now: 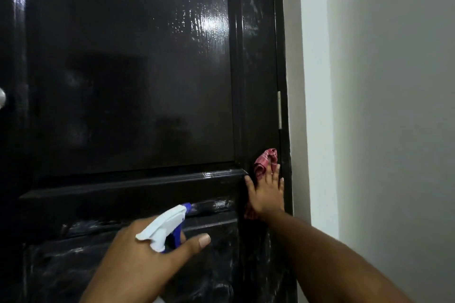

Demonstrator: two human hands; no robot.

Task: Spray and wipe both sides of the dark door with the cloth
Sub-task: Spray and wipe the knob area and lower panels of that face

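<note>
Nearest the camera, we find the left hand curled round the neck of the spray bottle, thumb stretched out. The white head's long axis runs from lower left to upper right, nozzle aimed at the door's middle rail.

Further on, the right hand lies flat with fingers straight and spread, pressing the red checked cloth against the door's right-hand stile, just below the hinge. The cloth runs lengthwise up and down the stile, showing above the fingertips and below the wrist.

The dark door stands with its long axis vertical, its face towards us and its hinged edge to the right beside the pale wall.

Progress, in our judgement: this face is mid-clean. The lower panel shows pale streaks and the upper panel a wet, beaded sheen near the highlight, so wiping remains. The far side is out of view; we cannot tell its condition.
</note>
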